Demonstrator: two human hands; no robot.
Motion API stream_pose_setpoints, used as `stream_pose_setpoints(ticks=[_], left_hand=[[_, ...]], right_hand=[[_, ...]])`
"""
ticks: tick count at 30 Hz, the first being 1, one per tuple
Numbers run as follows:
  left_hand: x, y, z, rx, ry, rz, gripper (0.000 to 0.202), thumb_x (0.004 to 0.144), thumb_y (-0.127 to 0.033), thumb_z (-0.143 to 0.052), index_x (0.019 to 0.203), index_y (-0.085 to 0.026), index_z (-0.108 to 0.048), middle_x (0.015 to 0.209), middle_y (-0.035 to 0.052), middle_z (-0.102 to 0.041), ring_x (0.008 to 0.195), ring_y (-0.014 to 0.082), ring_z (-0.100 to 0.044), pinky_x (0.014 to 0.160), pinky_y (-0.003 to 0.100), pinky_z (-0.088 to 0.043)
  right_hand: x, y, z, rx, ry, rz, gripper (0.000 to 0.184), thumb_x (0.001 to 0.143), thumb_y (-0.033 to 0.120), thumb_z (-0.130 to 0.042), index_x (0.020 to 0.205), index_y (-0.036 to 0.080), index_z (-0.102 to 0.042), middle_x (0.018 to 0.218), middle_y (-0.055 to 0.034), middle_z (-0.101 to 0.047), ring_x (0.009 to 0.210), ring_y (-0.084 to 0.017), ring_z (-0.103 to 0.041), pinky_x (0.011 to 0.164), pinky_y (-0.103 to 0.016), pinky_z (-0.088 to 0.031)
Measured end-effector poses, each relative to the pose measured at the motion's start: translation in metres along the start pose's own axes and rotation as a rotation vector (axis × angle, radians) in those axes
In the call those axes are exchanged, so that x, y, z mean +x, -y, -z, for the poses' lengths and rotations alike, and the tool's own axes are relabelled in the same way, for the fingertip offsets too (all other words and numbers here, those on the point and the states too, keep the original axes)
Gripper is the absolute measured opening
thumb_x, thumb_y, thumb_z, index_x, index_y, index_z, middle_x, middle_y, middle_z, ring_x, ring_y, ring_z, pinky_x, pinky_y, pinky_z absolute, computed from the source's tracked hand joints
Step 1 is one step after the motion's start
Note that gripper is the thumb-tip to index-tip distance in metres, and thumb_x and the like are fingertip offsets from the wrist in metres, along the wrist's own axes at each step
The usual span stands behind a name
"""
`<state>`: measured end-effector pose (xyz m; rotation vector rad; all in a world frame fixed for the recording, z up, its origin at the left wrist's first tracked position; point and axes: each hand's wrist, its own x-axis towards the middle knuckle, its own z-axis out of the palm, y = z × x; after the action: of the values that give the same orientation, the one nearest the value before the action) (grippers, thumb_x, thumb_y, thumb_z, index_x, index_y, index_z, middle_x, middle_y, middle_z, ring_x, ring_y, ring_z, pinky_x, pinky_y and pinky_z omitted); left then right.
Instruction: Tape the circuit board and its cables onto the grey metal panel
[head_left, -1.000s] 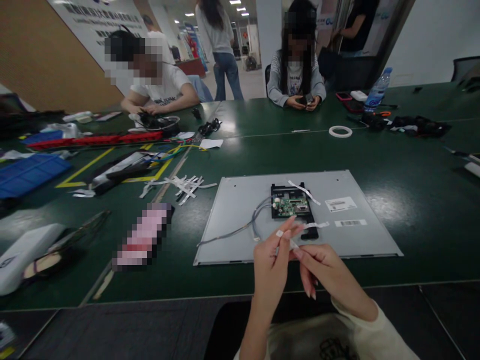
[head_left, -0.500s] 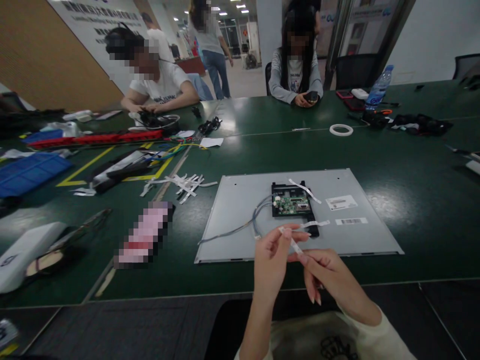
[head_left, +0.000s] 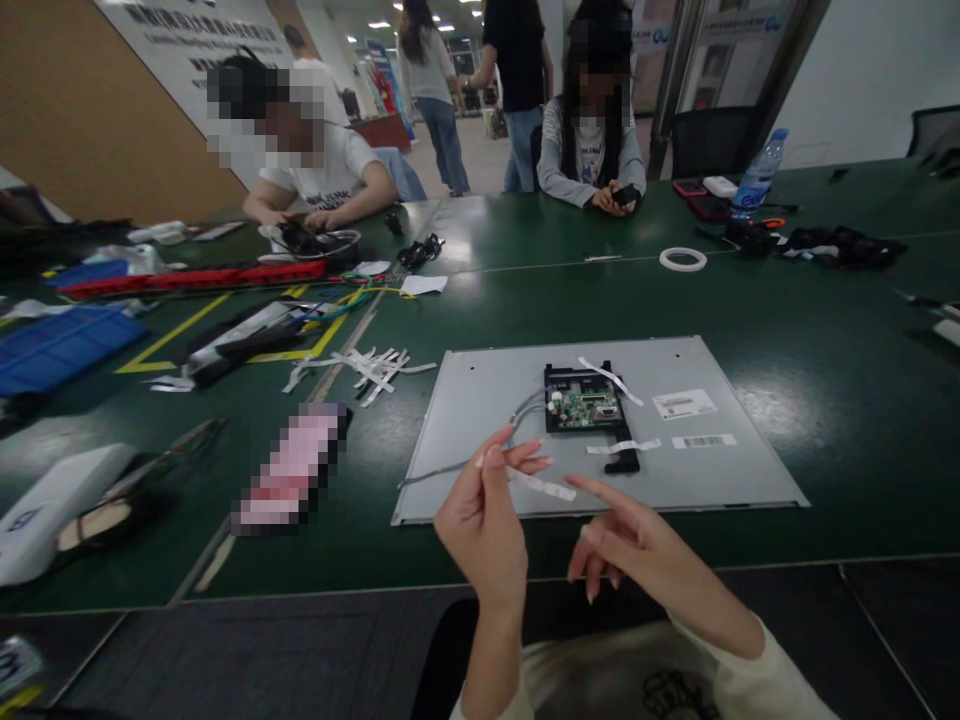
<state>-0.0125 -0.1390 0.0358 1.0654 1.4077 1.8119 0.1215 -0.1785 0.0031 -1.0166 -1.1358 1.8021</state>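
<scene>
A short white strip of tape is pinched between the thumb and index finger of my left hand, in front of a flat grey panel. Its free end points at my right hand, whose index finger is stretched out and whose other fingers are loosely bent, holding nothing. On the panel lies a black bracket with a green circuit board in it. Two white tape strips cross the bracket, one at its top right and one lower down. A grey cable leads left from the board, partly hidden by my left hand.
Left of the panel lie a heap of white strips and a pixelated phone. A tape roll and a water bottle are farther back. Two people sit across the table; others stand behind.
My left hand has moved left with the tape strip. My right hand has let go of the strip's other end and its index finger has straightened. A person in black has appeared in the background.
</scene>
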Motion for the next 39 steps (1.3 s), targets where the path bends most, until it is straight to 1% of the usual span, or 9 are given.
stream_pose_setpoints(ticks=[3, 5, 8, 11, 17, 22, 29, 33, 39], left_hand=[[0.007, 0.001, 0.005, -0.011, 0.068, 0.057, 0.029, 0.087, -0.038, -0.056, 0.099, -0.015, -0.069, 0.081, 0.0048, -0.075, 0.053, 0.0129, -0.067, 0.053, 0.023, -0.054], [0.007, 0.002, 0.007, 0.006, 0.113, 0.085, 0.031, 0.087, -0.039, -0.056, 0.101, -0.015, -0.069, 0.084, 0.0056, -0.075, 0.054, 0.0142, -0.067, 0.052, 0.024, -0.055], [0.004, 0.002, 0.006, 0.055, 0.195, 0.094, 0.031, 0.087, -0.04, -0.057, 0.102, -0.016, -0.069, 0.084, 0.0051, -0.075, 0.058, 0.0159, -0.069, 0.057, 0.026, -0.057], [0.002, 0.003, 0.005, 0.11, 0.218, 0.069, 0.032, 0.088, -0.04, -0.055, 0.105, -0.017, -0.069, 0.086, 0.005, -0.075, 0.071, 0.0186, -0.071, 0.069, 0.029, -0.057], [0.007, 0.006, 0.007, 0.133, 0.26, -0.001, 0.052, 0.095, -0.05, -0.034, 0.122, -0.015, -0.06, 0.099, 0.0106, -0.073, 0.097, 0.0219, -0.068, 0.092, 0.035, -0.05], [0.023, 0.007, 0.013, 0.016, 0.194, 0.021, 0.062, 0.093, -0.058, -0.032, 0.143, -0.021, -0.034, 0.11, 0.0115, -0.07, 0.089, 0.0189, -0.07, 0.08, 0.032, -0.053], [0.026, 0.008, 0.019, -0.003, 0.52, 0.261, 0.064, 0.087, -0.066, -0.033, 0.094, -0.012, -0.068, 0.083, 0.0128, -0.073, 0.071, 0.0212, -0.069, 0.064, 0.031, -0.054], [0.022, -0.003, 0.018, 0.148, 0.414, 0.082, 0.035, 0.086, -0.046, -0.055, 0.083, -0.015, -0.072, 0.073, 0.0057, -0.073, 0.069, 0.0181, -0.067, 0.07, 0.029, -0.053], [0.028, -0.016, 0.018, 0.206, 0.214, -0.122, 0.032, 0.092, -0.039, -0.047, 0.089, -0.019, -0.071, 0.076, 0.0024, -0.071, 0.069, 0.0147, -0.065, 0.065, 0.025, -0.05]], right_hand=[[-0.002, 0.006, 0.001, -0.002, -0.033, 0.11, 0.063, 0.085, 0.038, -0.061, 0.141, 0.026, -0.036, 0.116, -0.0094, -0.064, 0.091, -0.015, -0.066, 0.071, -0.026, -0.049], [0.0, 0.011, 0.0, -0.017, -0.036, 0.152, 0.051, 0.085, 0.038, -0.061, 0.133, 0.025, -0.047, 0.121, -0.0093, -0.061, 0.099, -0.016, -0.063, 0.077, -0.027, -0.049], [0.005, 0.015, -0.003, -0.097, -0.061, 0.152, 0.032, 0.086, 0.042, -0.058, 0.105, 0.018, -0.066, 0.099, -0.0082, -0.068, 0.081, -0.014, -0.065, 0.068, -0.025, -0.049], [0.009, 0.016, -0.007, -0.145, -0.127, 0.133, 0.033, 0.086, 0.045, -0.057, 0.079, 0.015, -0.067, 0.067, -0.0036, -0.066, 0.056, -0.011, -0.058, 0.056, -0.022, -0.047], [0.007, 0.01, -0.012, -0.128, -0.189, 0.124, 0.034, 0.086, 0.045, -0.057, 0.076, 0.014, -0.067, 0.056, -0.0012, -0.061, 0.048, -0.009, -0.054, 0.049, -0.02, -0.043], [0.003, 0.008, -0.009, -0.104, -0.262, 0.152, 0.035, 0.084, 0.047, -0.059, 0.074, 0.014, -0.068, 0.052, -0.0008, -0.059, 0.046, -0.008, -0.052, 0.046, -0.019, -0.041], [0.009, 0.007, -0.012, -0.11, -0.236, 0.16, 0.037, 0.085, 0.048, -0.057, 0.078, 0.014, -0.069, 0.053, -0.0009, -0.059, 0.047, -0.008, -0.052, 0.048, -0.019, -0.041], [0.011, 0.006, -0.017, -0.107, -0.183, 0.112, 0.042, 0.086, 0.052, -0.054, 0.085, 0.013, -0.071, 0.053, -0.0012, -0.06, 0.046, -0.009, -0.053, 0.047, -0.02, -0.041], [0.013, 0.002, -0.013, -0.009, -0.06, 0.007, 0.058, 0.087, 0.06, -0.045, 0.105, 0.01, -0.067, 0.051, -0.002, -0.061, 0.041, -0.009, -0.053, 0.039, -0.018, -0.028]])
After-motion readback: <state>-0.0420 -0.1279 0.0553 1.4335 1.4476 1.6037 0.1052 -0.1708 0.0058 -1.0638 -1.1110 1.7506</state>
